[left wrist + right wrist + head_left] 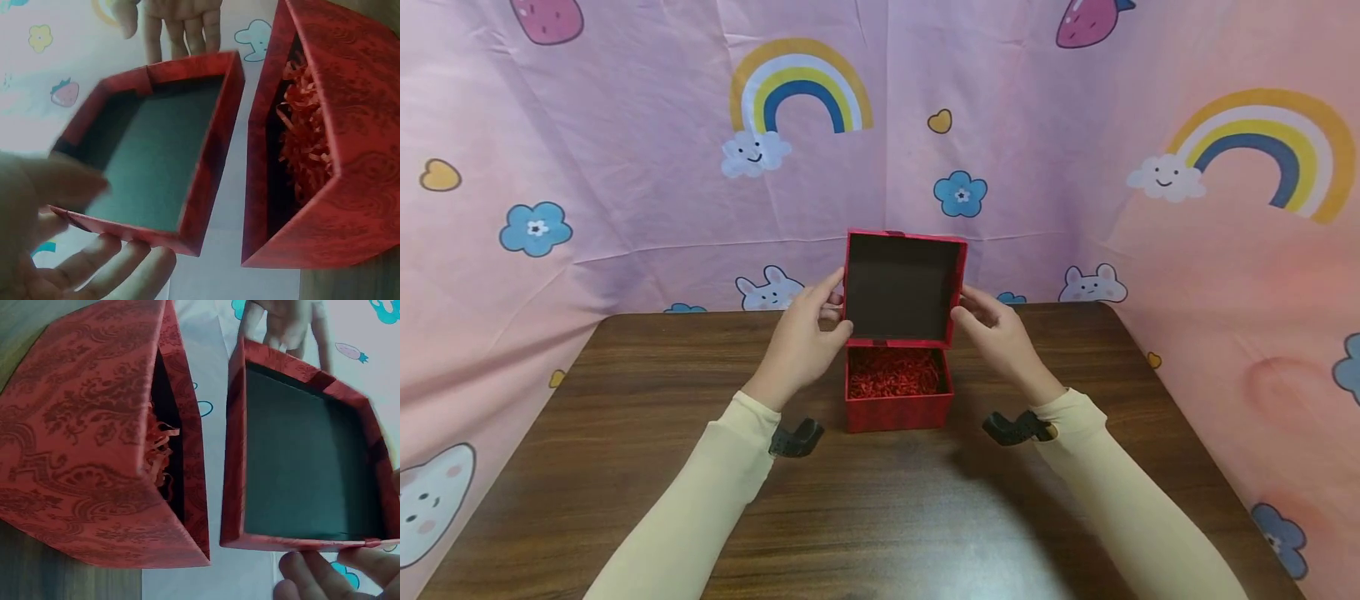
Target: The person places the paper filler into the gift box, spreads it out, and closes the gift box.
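Red box lid (902, 287), light stiff card by appearance, is being held upright by both side walls, left hand (801, 342) and right hand (1000, 333) gripping it, above shred-filled box (898, 400) on tabletop (880, 508).

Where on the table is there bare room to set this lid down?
Bare wood lies left of the left hand, right of the right hand, and along the table near edge between the sleeves. It is crowded mid-table, around the box under the lid.

- Box (898, 410): red, darker ornate print
- Lid (902, 287): red rim, dark lining
- Paper shreds (895, 372): red
- Table (880, 517): dark brown woodgrain
- Backdrop cloth (625, 167): pink, rainbows, blue flowers
- Sleeves (700, 508): cream
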Demonstrator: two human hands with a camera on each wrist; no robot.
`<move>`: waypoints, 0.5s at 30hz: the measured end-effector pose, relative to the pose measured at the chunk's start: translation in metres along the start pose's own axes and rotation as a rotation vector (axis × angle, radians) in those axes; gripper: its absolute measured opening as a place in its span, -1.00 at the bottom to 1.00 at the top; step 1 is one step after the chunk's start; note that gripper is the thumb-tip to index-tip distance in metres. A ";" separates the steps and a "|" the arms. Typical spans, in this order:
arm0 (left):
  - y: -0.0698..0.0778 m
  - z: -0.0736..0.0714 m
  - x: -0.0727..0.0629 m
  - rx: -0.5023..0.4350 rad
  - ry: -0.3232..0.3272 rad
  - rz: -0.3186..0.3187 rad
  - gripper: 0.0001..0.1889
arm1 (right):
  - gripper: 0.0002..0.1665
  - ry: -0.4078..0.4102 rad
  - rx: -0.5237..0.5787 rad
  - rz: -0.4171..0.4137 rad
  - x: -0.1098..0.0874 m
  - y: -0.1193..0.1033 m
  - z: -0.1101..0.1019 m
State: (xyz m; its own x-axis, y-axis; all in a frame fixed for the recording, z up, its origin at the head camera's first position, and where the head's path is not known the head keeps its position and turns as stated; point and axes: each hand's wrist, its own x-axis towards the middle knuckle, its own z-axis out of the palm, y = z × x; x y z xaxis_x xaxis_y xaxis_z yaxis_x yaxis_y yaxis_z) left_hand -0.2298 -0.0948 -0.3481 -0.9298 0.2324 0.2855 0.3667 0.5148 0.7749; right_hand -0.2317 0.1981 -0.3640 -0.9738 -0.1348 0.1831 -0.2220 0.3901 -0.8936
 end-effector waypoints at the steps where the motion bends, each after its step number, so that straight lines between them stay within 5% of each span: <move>1: 0.000 0.001 -0.002 -0.023 0.003 0.014 -0.19 | -0.33 0.004 0.015 -0.015 -0.001 0.001 -0.001; 12: -0.020 0.010 -0.018 -0.140 -0.008 0.155 -0.16 | -0.35 -0.062 0.207 -0.270 -0.009 0.018 -0.005; 15: -0.026 0.011 -0.019 -0.233 -0.014 0.183 -0.23 | -0.28 -0.094 0.281 -0.328 -0.009 0.024 -0.003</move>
State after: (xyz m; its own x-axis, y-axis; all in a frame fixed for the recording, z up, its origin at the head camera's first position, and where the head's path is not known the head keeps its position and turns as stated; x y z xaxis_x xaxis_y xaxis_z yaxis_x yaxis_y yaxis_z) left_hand -0.2208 -0.1033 -0.3797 -0.8480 0.3159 0.4256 0.5088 0.2602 0.8206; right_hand -0.2280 0.2112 -0.3857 -0.8427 -0.2973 0.4488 -0.4837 0.0522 -0.8737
